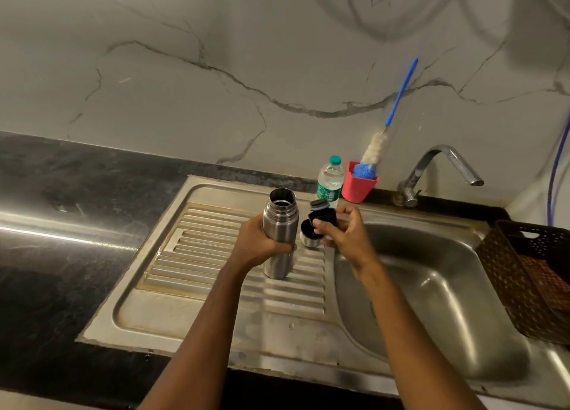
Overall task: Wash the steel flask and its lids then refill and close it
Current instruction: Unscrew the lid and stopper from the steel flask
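The steel flask (280, 224) stands upright and uncapped on the ribbed drainboard (216, 255), and my left hand (256, 243) grips its body. Just right of it, my right hand (342, 231) holds the black inner stopper lid (322, 214) above the steel cup lid (308, 234). That cup lid lies open side up on the drainboard beside the flask.
A water bottle (330, 178) with a green cap and a red cup (359, 186) holding a blue bottle brush (379, 141) stand at the back. To the right are the tap (438, 169), the sink basin (431, 301) and a brown basket (530, 277); black counter (61, 224) lies left.
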